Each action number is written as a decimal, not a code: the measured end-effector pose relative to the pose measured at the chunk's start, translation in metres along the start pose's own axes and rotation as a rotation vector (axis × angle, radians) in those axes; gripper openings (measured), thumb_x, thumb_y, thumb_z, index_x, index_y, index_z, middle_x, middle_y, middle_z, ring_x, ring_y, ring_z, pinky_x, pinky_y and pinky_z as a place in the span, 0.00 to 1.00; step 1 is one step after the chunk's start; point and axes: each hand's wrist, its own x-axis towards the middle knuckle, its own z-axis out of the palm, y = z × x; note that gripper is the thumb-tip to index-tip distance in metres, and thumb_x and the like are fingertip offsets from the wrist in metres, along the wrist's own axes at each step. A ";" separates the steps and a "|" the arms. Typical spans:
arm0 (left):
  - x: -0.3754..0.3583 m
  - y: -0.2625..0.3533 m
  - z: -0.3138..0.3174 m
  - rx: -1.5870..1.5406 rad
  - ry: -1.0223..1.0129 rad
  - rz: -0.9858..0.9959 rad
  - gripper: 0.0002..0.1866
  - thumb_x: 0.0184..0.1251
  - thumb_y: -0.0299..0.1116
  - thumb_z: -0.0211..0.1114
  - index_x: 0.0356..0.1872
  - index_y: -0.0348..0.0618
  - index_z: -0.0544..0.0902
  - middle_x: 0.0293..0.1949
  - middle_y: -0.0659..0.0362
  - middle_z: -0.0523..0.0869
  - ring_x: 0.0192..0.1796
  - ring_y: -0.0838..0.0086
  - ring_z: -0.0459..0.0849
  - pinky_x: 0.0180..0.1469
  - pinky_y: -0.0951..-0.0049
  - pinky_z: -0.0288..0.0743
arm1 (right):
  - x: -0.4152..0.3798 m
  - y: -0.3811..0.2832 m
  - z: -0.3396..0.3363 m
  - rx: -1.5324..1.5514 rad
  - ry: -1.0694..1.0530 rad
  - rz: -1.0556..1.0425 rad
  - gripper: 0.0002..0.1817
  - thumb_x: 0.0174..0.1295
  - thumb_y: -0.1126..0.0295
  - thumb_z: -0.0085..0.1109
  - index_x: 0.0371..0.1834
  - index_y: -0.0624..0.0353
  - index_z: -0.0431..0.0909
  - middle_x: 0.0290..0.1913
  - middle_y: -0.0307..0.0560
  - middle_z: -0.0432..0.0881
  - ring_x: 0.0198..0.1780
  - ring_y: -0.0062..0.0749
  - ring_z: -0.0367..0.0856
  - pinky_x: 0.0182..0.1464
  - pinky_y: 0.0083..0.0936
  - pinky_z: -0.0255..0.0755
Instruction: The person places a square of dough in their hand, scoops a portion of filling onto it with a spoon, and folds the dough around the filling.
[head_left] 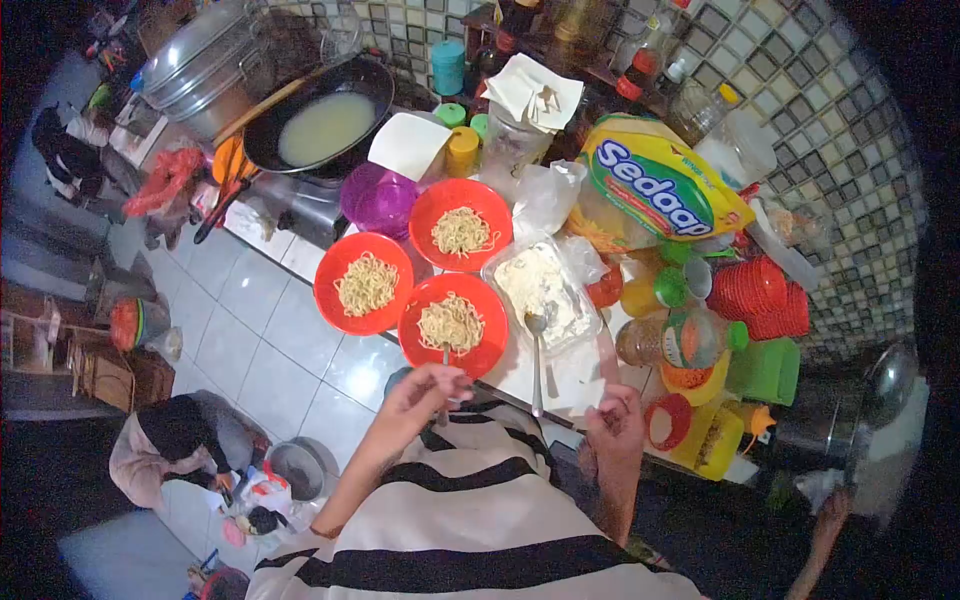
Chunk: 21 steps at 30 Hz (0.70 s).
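Observation:
Three red bowls hold noodles: one at the left, one behind and one nearest me. My left hand is at the near bowl's front edge, its fingers closed round the handle of a spoon whose tip is in the noodles. To the right, a clear tray of white powder has a metal spoon resting in it, handle toward me. My right hand hovers at the counter edge, fingers curled together near a small pale piece; what they hold is unclear.
Behind the bowls are a purple bowl and a wok with cloudy liquid. A yellow Sedaap bag, jars and stacked red bowls crowd the right. Another person is low at the left; another person's arm shows lower right.

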 end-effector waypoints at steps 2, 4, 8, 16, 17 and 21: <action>0.002 -0.010 0.013 -0.109 -0.152 -0.080 0.19 0.66 0.39 0.51 0.53 0.39 0.67 0.49 0.55 0.75 0.53 0.70 0.73 0.55 0.68 0.67 | -0.001 -0.021 0.007 -0.088 -0.260 -0.082 0.18 0.51 0.80 0.56 0.46 0.62 0.65 0.28 0.34 0.69 0.31 0.14 0.68 0.34 0.10 0.62; 0.004 -0.016 0.022 -0.317 -0.205 -0.117 0.18 0.66 0.37 0.51 0.52 0.39 0.67 0.48 0.55 0.75 0.53 0.69 0.74 0.57 0.67 0.67 | 0.000 -0.046 0.020 0.010 -0.470 -0.035 0.18 0.52 0.80 0.56 0.46 0.62 0.65 0.29 0.34 0.70 0.31 0.14 0.68 0.35 0.09 0.63; 0.011 -0.023 0.029 -0.549 -0.207 -0.199 0.16 0.64 0.34 0.54 0.50 0.38 0.69 0.45 0.57 0.77 0.49 0.71 0.77 0.53 0.68 0.72 | 0.011 -0.049 0.040 0.110 -0.885 -0.034 0.16 0.55 0.80 0.53 0.48 0.63 0.66 0.32 0.35 0.73 0.33 0.12 0.70 0.37 0.10 0.65; 0.013 -0.020 0.014 -0.406 0.166 -0.011 0.09 0.59 0.28 0.58 0.39 0.38 0.72 0.34 0.53 0.81 0.34 0.71 0.82 0.36 0.69 0.80 | 0.046 0.006 0.006 -0.623 -0.597 -0.520 0.25 0.53 0.82 0.46 0.58 0.56 0.65 0.34 0.48 0.76 0.30 0.27 0.75 0.36 0.20 0.70; 0.012 -0.016 0.011 -0.395 0.224 0.030 0.09 0.59 0.28 0.58 0.40 0.38 0.71 0.34 0.52 0.81 0.33 0.69 0.83 0.35 0.69 0.80 | 0.048 0.009 0.005 -0.623 -0.602 -0.524 0.25 0.53 0.82 0.46 0.58 0.56 0.65 0.34 0.48 0.76 0.30 0.27 0.75 0.36 0.20 0.70; 0.014 -0.001 0.007 -0.451 0.350 0.048 0.09 0.60 0.24 0.54 0.39 0.38 0.65 0.35 0.46 0.80 0.36 0.62 0.83 0.37 0.68 0.81 | 0.050 0.028 0.013 -0.646 -0.907 -0.300 0.22 0.52 0.79 0.51 0.53 0.52 0.71 0.38 0.51 0.77 0.41 0.33 0.78 0.41 0.23 0.71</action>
